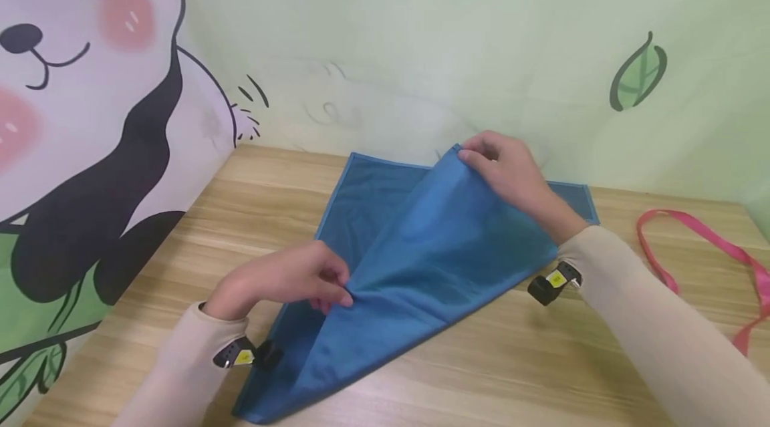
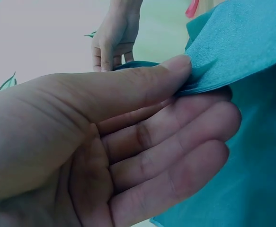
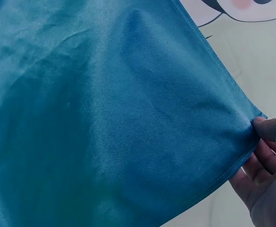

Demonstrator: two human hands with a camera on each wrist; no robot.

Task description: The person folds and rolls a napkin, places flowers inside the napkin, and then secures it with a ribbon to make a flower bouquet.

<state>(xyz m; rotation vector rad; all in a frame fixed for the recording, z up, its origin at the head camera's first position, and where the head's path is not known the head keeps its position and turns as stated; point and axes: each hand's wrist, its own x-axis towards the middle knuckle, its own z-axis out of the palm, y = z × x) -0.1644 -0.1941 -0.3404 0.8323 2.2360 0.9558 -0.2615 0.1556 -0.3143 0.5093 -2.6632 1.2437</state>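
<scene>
While one corner of the blue cloth [image 1: 421, 266] is pinched between thumb and fingertips by the right hand [image 1: 502, 163], just above the middle of the frame, a spot farther along that same edge is nipped by the left hand [image 1: 289, 276] at center left. So yeah, both grips are narrow; in the left wrist view the spare fingers are only loosely bent, with nothing wrapped in them.

The cloth itself is spread across the middle of the frame and partly doubled over, with a fold running from bottom left up toward center right. It'd be judged light, floppy and probably a bit slippery given that sheen; nothing fragile, but easily creased. It's best held by the stitched corners and hems, since it'd likely get bunched up if grabbed mid-panel.

Underneath, a wood-look worktop [image 1: 541, 373] can be seen, with a pink ribbon [image 1: 716, 238] looped on it at far right. Behind it all, a pale green backdrop [image 1: 421, 26] is decorated with a panda [image 1: 90, 113] at left.
</scene>
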